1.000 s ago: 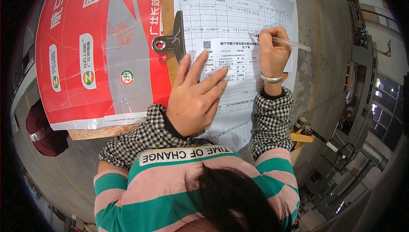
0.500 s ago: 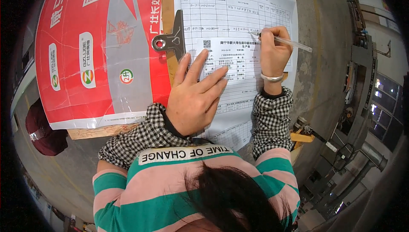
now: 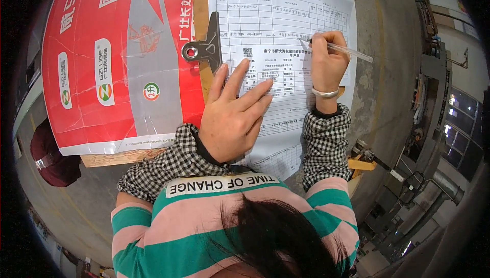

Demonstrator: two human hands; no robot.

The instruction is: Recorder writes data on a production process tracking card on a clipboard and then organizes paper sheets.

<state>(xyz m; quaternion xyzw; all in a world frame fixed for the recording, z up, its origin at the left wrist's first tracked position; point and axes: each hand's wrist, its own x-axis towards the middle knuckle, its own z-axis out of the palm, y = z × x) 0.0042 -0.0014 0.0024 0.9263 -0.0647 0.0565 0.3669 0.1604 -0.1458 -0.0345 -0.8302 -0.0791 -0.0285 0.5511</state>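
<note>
Between the thumb and fingers of my right hand (image 3: 329, 58) is a clear pen (image 3: 352, 52), its tip against a printed form (image 3: 286, 20) with handwritten rows. A second printed sheet (image 3: 291, 107) with a square code lies over the form's lower part. My left hand (image 3: 232, 112) rests flat on this sheet's left side, fingers spread and pointing up and to the right. Left of the papers, a metal bulldog clip (image 3: 206, 45) grips the edge of a brown clipboard (image 3: 203, 25). Another gridded sheet (image 3: 278, 160) shows below, partly behind my sleeve.
A large red, white and grey printed sheet (image 3: 148, 74) lies left of the clipboard, over a wooden edge (image 3: 120, 157). On the floor at far left sits a dark red bundle (image 3: 53, 153). Dark machinery (image 3: 408, 191) and a yellow part (image 3: 362, 164) stand at the right.
The pen and my right fingers have shifted very slightly at the same handwritten row. My left hand and the papers stay in place.
</note>
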